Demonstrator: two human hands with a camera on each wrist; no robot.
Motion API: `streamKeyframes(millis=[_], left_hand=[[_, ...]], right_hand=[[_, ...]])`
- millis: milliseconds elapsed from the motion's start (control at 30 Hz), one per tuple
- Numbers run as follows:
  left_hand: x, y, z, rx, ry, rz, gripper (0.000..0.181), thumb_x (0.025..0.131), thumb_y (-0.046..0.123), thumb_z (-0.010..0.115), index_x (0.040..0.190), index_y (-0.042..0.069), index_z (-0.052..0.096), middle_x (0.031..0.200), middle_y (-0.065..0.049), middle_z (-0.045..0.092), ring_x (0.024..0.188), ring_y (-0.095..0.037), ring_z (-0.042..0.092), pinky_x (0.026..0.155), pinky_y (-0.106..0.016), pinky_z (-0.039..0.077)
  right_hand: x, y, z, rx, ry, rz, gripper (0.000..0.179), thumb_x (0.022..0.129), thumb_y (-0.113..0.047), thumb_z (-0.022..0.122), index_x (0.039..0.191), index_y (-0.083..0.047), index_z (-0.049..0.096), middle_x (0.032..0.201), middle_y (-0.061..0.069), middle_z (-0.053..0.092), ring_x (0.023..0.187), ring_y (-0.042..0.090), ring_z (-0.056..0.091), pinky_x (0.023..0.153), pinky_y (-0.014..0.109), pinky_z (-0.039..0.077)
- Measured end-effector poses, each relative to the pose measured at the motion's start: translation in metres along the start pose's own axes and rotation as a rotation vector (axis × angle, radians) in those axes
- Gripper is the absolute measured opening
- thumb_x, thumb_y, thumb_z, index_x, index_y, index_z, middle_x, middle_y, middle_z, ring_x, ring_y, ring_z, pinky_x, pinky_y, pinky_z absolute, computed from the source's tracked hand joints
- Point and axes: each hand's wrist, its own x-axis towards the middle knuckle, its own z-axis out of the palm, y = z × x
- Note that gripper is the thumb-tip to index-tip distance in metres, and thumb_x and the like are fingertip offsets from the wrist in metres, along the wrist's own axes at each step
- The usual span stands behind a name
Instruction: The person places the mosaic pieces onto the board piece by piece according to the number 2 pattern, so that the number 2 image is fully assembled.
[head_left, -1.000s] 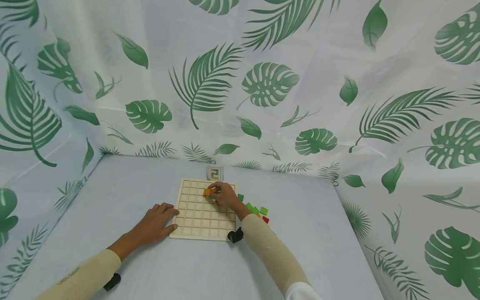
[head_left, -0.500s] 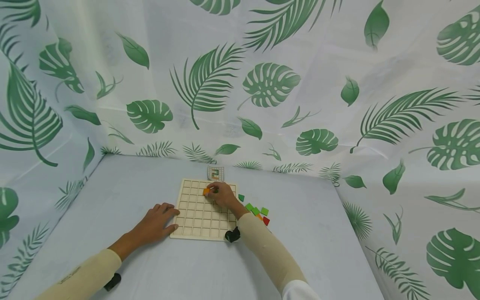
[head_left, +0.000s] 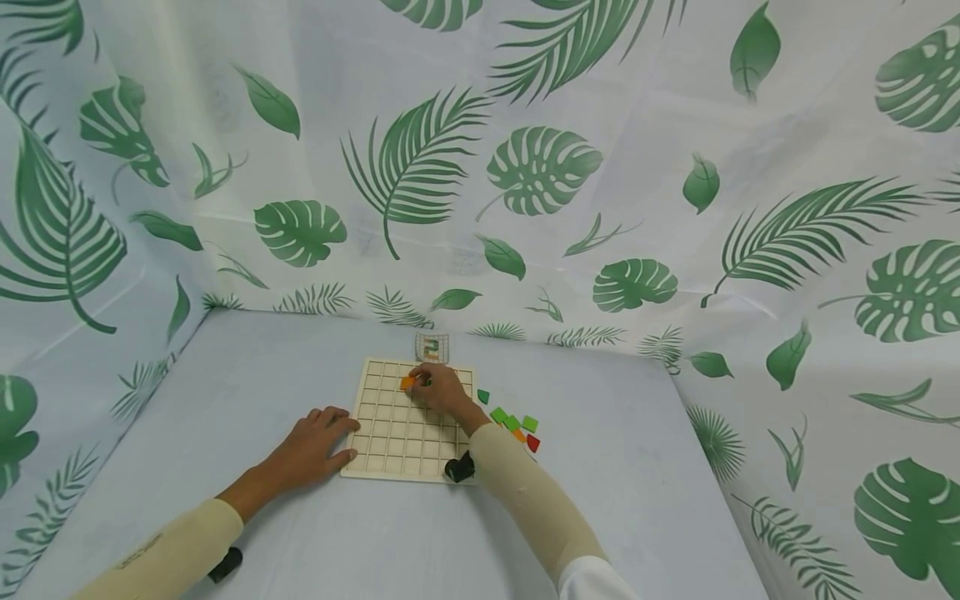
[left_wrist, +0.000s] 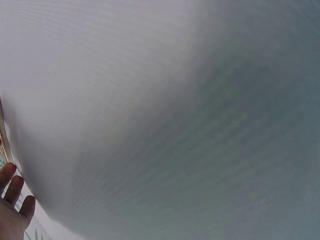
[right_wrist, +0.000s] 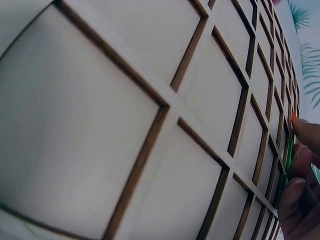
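A pale wooden board (head_left: 390, 433) with a grid of square recesses lies on the table. My right hand (head_left: 444, 390) is over its upper part, pinching a small orange square tile (head_left: 407, 383) between thumb and fingertips. In the right wrist view, the orange tile (right_wrist: 294, 117) shows at the fingertips, and a green tile (right_wrist: 289, 155) sits in the grid close beside the fingers. My left hand (head_left: 313, 444) rests at the board's left edge, fingers spread and relaxed, thumb at the lower left side. Only its fingers (left_wrist: 13, 189) show at the corner of the left wrist view.
Several loose tiles lie right of the board: light green tiles (head_left: 512, 422), an orange one (head_left: 519, 435), a red one (head_left: 532, 442) and a dark green one (head_left: 483, 396). A small printed pattern card (head_left: 432, 347) is behind the board. Leaf-printed cloth (head_left: 540, 250) walls the table.
My right hand has shifted slightly left over the board, and the orange tile has moved left with it. The left hand stays in place.
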Motion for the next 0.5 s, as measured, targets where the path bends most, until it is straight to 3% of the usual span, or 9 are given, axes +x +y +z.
streamKeyframes(millis=[233, 500], left_hand=[[0.0000, -0.0006, 0.0001, 0.003, -0.002, 0.001, 0.042, 0.092, 0.034, 0.072, 0.129, 0.015, 0.063, 0.131, -0.011, 0.057, 0.117, -0.031, 0.054, 0.093, -0.053, 0.046], [0.0006, -0.0005, -0.0013, -0.005, 0.004, 0.001, 0.042, 0.092, 0.033, 0.073, 0.128, 0.015, 0.064, 0.131, -0.012, 0.057, 0.117, -0.032, 0.054, 0.093, -0.053, 0.046]], right_hand=[[0.0012, -0.0030, 0.0008, -0.018, -0.001, -0.019, 0.027, 0.097, -0.016, 0.066, 0.123, -0.009, 0.068, 0.100, 0.005, 0.068, 0.073, 0.009, 0.056, 0.064, 0.024, 0.045], [0.0025, -0.0031, 0.0025, -0.027, -0.004, -0.007, 0.027, 0.097, -0.017, 0.067, 0.123, -0.010, 0.069, 0.100, 0.005, 0.069, 0.077, 0.009, 0.058, 0.065, 0.024, 0.046]])
